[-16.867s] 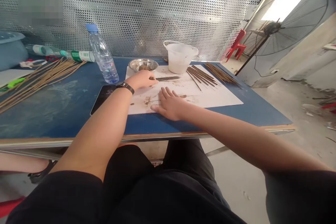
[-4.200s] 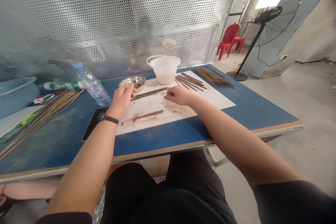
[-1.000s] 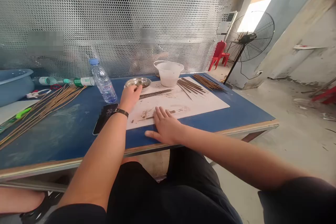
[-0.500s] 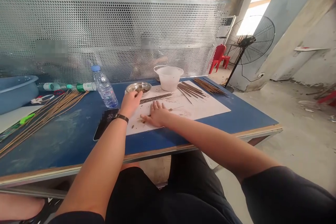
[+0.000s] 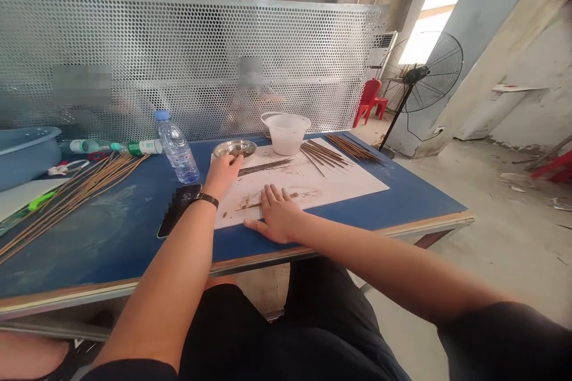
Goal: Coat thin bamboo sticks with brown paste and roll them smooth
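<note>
My left hand (image 5: 222,175) rests at the near rim of a steel bowl (image 5: 235,148), its fingers curled; whether they pinch anything is hidden. My right hand (image 5: 277,214) lies flat with fingers spread on a white board (image 5: 330,190) smeared with brown paste. It sits just nearer than a thin paste-coated stick (image 5: 254,205), partly covering that stick's middle. A row of dark, thin sticks (image 5: 264,167) lies between my hands' reach at the board's far side. More brown-coated sticks (image 5: 324,155) fan out at the board's far right.
A white plastic jug (image 5: 286,136) stands behind the board, a water bottle (image 5: 176,149) left of it. A pixelated phone (image 5: 177,210) lies on the blue table (image 5: 111,244), with long bare sticks (image 5: 75,190) at left. A perforated metal screen (image 5: 192,53) stands behind, with a person beyond.
My right hand has slid back from the board's middle toward the table's front edge, over the coated stick. My left hand stays by the bowl.
</note>
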Available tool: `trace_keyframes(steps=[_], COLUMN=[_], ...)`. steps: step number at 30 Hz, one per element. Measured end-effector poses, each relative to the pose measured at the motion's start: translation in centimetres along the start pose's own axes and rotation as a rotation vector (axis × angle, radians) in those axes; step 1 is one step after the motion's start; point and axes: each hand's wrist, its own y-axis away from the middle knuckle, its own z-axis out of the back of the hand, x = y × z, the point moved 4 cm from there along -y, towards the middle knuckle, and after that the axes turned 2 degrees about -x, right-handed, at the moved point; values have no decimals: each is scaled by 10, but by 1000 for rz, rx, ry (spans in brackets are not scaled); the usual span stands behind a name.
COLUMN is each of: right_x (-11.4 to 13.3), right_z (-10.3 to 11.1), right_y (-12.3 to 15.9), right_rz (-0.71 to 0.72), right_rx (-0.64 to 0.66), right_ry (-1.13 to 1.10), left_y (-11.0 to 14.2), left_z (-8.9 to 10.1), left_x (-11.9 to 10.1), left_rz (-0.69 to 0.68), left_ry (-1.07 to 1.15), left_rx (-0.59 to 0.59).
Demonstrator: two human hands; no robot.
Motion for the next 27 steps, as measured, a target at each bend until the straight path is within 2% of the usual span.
trace_keyframes(steps=[4, 7, 10, 16, 19, 21, 27], right_x=[-12, -17, -15, -4, -3, -5, -24], right_z=[7, 9, 8, 1, -2, -2, 7], right_y=[-53, -70, -54, 19, 27, 13, -63], right_rz=[-90, -113, -69, 45, 42, 15, -94], right_rx=[36, 51, 36, 15, 6, -1, 7], right_ry=[20, -15, -13, -12, -30, -19, -10], left_y=[0, 0, 0, 0, -1, -1, -1], left_z=[1, 1, 1, -1, -2, -1, 0], left_x=[0, -1, -1, -1, -1, -1, -3], left_rz=[9, 17, 16, 3, 3, 5, 15], left_ry=[-19, -34, -38, -20, -17, -22, -52], left_rx=[4, 11, 9, 6, 9, 9, 33])
